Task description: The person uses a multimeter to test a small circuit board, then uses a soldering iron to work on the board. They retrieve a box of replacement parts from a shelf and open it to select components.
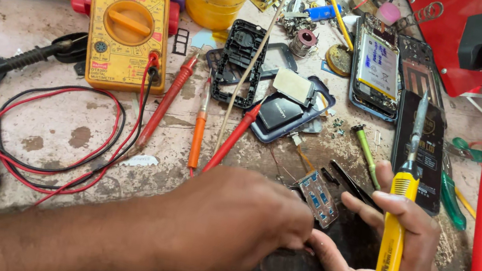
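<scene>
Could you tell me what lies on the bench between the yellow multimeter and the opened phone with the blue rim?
In the head view, between the yellow multimeter and the opened phone lie a black phone frame and a red probe.

You've got a yellow soldering iron, yellow-orange multimeter with red and black leads, red probe, orange screwdriver, green screwdriver.
</scene>
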